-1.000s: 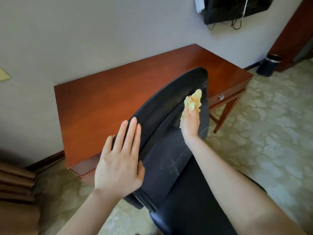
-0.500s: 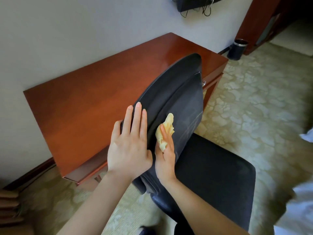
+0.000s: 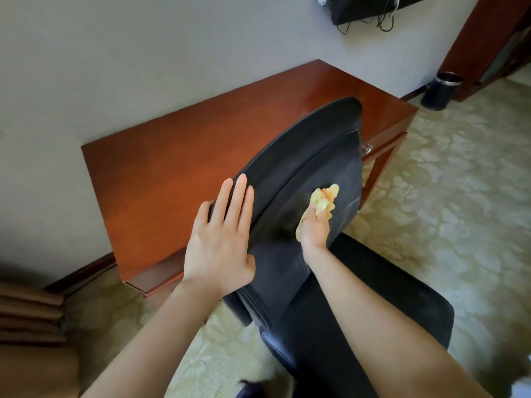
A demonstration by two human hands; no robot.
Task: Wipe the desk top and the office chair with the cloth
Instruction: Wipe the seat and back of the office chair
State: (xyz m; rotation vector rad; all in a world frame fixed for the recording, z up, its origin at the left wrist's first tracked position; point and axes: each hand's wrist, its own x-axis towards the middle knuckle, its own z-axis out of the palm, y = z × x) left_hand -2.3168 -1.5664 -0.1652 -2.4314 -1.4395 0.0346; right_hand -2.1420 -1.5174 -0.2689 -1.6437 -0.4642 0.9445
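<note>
Head view, looking down over both arms: the work is on the office chair [image 3: 287, 271] now, and I'd judge it partway through. The yellow cloth [image 3: 326, 196] is pressed to the front face of the backrest [image 3: 301, 162], about midway up and toward its right side. Pale smears cross the dark surface around it, so this panel looks half done. The seat [image 3: 402, 305] lies beneath the right forearm with nothing on it, and I'd guess it is yet to be wiped. The desk top [image 3: 172, 168] behind the chair shines evenly and is bare. Whether it has had its wipe I cannot tell from its look alone.

The right hand [image 3: 314, 228] has the cloth bunched in its curled fingers. Crumpled folds stick out past the fingertips toward the top of the backrest, and a little cloth shows at the edge of the palm. Hand and cloth both lie against the chair. The left hand [image 3: 221, 242] is spread flat with its fingers straight and close together. It rests on the backrest's left edge, well apart from the cloth, and holds nothing. It seems to steady the chair.

Off to the right a dark waste bin [image 3: 442, 90] stands on the patterned carpet [image 3: 445, 196].
</note>
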